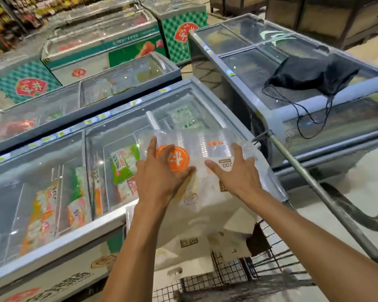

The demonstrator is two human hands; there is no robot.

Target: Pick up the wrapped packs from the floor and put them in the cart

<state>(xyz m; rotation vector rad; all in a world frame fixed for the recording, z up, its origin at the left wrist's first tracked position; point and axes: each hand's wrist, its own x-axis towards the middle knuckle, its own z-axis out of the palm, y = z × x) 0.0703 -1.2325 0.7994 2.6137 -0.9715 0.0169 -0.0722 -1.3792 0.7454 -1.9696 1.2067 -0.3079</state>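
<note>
Wrapped pack (205, 171) under both flat hands (fingers spread): left hand (159, 175), right hand (236, 173).

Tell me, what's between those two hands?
In the head view, only the clear wrapped pack lies between the left hand and right hand, both pressing flat on top.

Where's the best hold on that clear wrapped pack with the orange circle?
Grip the wrapped pack by its two side edges, coming from above. It is wide, flat and soft, and the left hand and right hand lie spread on top, so a one-sided hold would probably let it sag.
</note>
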